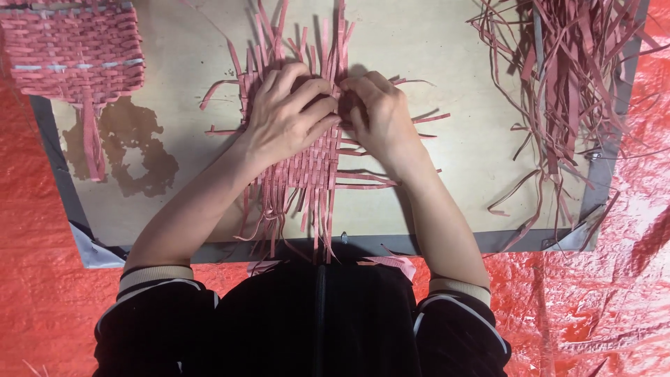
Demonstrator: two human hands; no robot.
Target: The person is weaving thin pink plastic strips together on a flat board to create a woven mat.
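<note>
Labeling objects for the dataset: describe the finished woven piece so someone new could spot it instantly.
Start at the wooden board lying on the red sheet. Go to its far left corner: the woven basket sits there, partly cut off by the picture edge. Unlike the flat mat under both hands and the loose strip pile at right, it is densely woven, with a pale band across it.

Woven mat (307, 164) under the fingers: flat pink strips, matt, papery-looking. Board (447, 181) beneath: pale wood, smooth, matt, with a dark blotchy stain left of the fingers. Red sheet (614, 293) around the board: crinkled, glossy plastic. Sleeves (157, 307): black cloth.
</note>
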